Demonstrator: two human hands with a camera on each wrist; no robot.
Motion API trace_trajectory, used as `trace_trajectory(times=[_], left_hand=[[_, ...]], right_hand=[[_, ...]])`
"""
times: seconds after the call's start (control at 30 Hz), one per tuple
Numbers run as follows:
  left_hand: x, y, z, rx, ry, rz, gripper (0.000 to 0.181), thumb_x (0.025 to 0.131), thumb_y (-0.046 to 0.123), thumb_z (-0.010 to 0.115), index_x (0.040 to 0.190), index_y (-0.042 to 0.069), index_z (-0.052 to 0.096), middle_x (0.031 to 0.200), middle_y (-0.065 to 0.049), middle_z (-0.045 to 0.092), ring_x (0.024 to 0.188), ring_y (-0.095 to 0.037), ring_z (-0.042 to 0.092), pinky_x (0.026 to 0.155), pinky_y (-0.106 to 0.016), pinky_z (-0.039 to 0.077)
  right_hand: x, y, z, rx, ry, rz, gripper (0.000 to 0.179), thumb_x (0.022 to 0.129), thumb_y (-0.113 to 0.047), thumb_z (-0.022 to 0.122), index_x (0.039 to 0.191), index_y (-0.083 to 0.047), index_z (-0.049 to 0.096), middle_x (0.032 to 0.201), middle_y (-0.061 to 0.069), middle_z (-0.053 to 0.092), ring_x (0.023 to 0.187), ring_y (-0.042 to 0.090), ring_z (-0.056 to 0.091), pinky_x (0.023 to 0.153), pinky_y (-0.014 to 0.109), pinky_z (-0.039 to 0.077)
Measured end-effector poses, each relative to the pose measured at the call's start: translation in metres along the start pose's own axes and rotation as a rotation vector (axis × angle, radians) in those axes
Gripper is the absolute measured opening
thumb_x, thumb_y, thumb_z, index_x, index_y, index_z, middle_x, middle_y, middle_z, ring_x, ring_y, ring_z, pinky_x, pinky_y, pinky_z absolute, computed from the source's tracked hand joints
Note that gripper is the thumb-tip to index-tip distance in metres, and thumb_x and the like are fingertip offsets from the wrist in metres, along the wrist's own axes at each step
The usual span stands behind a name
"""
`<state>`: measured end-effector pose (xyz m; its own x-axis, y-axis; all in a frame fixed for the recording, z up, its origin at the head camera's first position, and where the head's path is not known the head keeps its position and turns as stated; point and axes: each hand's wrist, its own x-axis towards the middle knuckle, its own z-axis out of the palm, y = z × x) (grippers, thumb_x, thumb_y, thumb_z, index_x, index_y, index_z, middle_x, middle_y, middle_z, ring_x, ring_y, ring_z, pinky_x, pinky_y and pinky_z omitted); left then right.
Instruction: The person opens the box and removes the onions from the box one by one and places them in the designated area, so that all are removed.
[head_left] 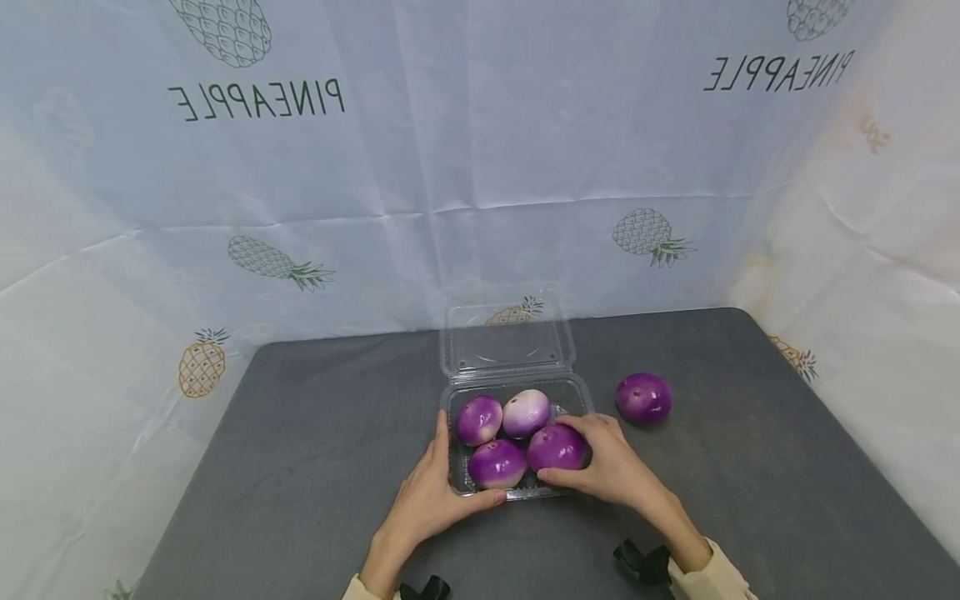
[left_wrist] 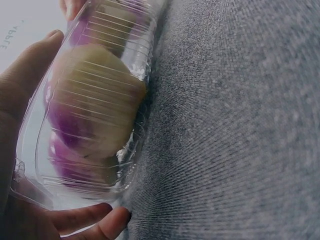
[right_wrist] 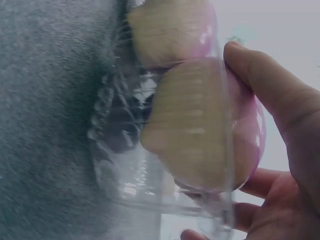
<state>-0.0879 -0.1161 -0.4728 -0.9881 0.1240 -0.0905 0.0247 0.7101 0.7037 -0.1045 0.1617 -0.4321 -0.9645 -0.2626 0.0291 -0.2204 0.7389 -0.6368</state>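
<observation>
A clear plastic clamshell container (head_left: 459, 492) lies on the table with its lid (head_left: 506, 343) folded back. My left hand (head_left: 427, 500) holds its near left corner, thumb along the front and fingers along the left side. Inside are glossy, round purple-and-cream vegetables: one back left (head_left: 478, 420), a paler one back right (head_left: 526, 413), one front left (head_left: 497, 464). My right hand (head_left: 606, 462) grips another purple vegetable (head_left: 557, 448) at the front right, thumb in front and fingers behind. Through the clear wall, the right wrist view shows this vegetable's cream underside (right_wrist: 185, 125).
Another purple vegetable (head_left: 643, 398) sits on the grey table (head_left: 322, 467), right of the container. A pale cloth (head_left: 480, 150) with pineapple prints hangs behind the table's far edge.
</observation>
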Motion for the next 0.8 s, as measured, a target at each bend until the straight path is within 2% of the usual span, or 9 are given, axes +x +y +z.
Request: trace_trajectory(times=[0.17, 0.4, 0.53, 0.8], left_hand=[[0.000, 0.000, -0.001, -0.002, -0.014, 0.001, 0.143, 0.064, 0.080, 0.079, 0.166, 0.020, -0.002, 0.168, -0.017, 0.028, 0.149, -0.044, 0.039, 0.108, -0.070, 0.041], [0.002, 0.000, -0.002, 0.013, -0.016, 0.013, 0.144, 0.064, 0.081, 0.078, 0.166, 0.019, -0.001, 0.167, -0.019, 0.030, 0.148, -0.044, 0.041, 0.108, -0.068, 0.042], [0.002, 0.000, -0.002, 0.015, -0.011, 0.017, 0.144, 0.064, 0.081, 0.079, 0.166, 0.018, -0.001, 0.167, -0.019, 0.031, 0.147, -0.044, 0.042, 0.107, -0.068, 0.043], [0.001, 0.001, -0.001, 0.019, -0.005, 0.022, 0.144, 0.064, 0.080, 0.079, 0.166, 0.017, 0.000, 0.167, -0.019, 0.031, 0.147, -0.044, 0.042, 0.107, -0.068, 0.044]], right_hand=[[-0.003, -0.002, -0.010, 0.004, 0.066, -0.026, 0.079, 0.075, -0.048, 0.089, 0.134, -0.004, 0.064, 0.132, 0.020, 0.066, 0.138, 0.053, 0.041, 0.096, 0.068, 0.050], [-0.002, 0.000, -0.016, 0.043, 0.176, -0.112, 0.078, 0.075, -0.041, 0.091, 0.137, -0.004, 0.062, 0.127, 0.017, 0.066, 0.115, 0.036, 0.065, 0.087, 0.054, 0.059], [-0.001, 0.001, -0.017, 0.072, 0.195, -0.140, 0.079, 0.075, -0.039, 0.092, 0.139, -0.004, 0.060, 0.126, 0.015, 0.065, 0.110, 0.030, 0.067, 0.084, 0.049, 0.061], [-0.001, 0.000, -0.019, 0.076, 0.200, -0.155, 0.081, 0.073, -0.034, 0.094, 0.139, -0.002, 0.059, 0.127, 0.015, 0.063, 0.111, 0.030, 0.067, 0.086, 0.049, 0.061]])
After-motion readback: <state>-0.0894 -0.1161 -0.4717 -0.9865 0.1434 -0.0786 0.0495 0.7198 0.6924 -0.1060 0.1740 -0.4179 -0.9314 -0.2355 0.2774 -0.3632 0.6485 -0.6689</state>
